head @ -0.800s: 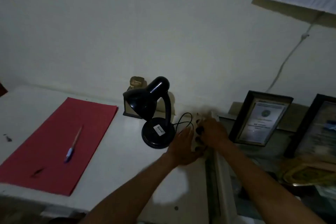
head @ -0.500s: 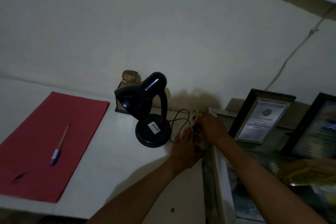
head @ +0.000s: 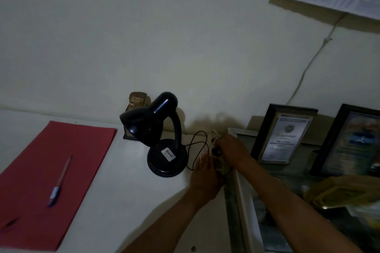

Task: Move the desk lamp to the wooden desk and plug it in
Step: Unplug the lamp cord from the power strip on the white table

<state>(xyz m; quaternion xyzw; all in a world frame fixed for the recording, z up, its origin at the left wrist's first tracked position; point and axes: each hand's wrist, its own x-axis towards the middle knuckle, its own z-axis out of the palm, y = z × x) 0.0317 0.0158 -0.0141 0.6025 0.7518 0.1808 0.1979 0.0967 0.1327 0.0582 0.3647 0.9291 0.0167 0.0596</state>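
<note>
A black desk lamp [head: 162, 135] stands unlit on the pale desk top [head: 123, 187], near the wall, its shade turned left. Its thin black cord [head: 198, 144] loops from the base to the right. A white power strip [head: 221, 160] lies at the desk's right edge. My left hand [head: 204, 178] rests flat on the near end of the strip. My right hand [head: 231, 148] is closed over a dark plug [head: 216, 151] at the strip's sockets; whether the plug is fully seated is hidden by my fingers.
A red folder [head: 55, 176] with a pen [head: 59, 181] on it lies at the left. A small brown ornament [head: 136, 100] stands behind the lamp. Framed certificates [head: 285, 135] lean on the wall above a glass-topped cabinet [head: 242, 191] at right. A white cable [head: 308, 65] runs up the wall.
The view has shifted a little. My right hand has moved up along the strip with the plug; my left hand stays on the strip. The lamp has not moved.
</note>
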